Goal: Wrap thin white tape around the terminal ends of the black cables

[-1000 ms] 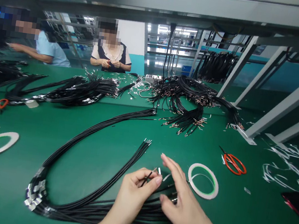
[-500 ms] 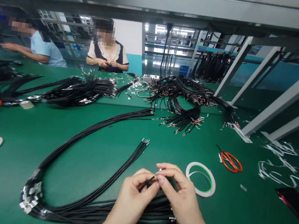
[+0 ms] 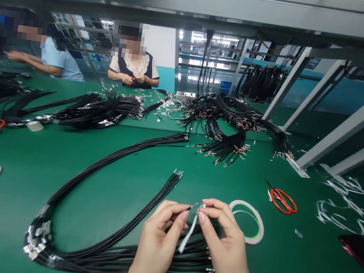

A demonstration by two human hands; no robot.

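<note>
The left hand [image 3: 157, 246] and right hand [image 3: 226, 256] press their fingers [image 3: 177, 208] together on a wire [image 3: 194, 205] and a white strip [image 3: 189, 233], just above the wire bundle [image 3: 100, 256]. A weak pinch could drop the strip.

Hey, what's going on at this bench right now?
A person at a green workbench pinches the metal-tipped end of a black wire in their left hand. Their right hand holds the top of a white strip beside that tip. A bundle of black wires lies beneath both hands, near a white tape roll and orange-handled scissors. Across the bench, a co-worker handles something small with both hands.
</note>
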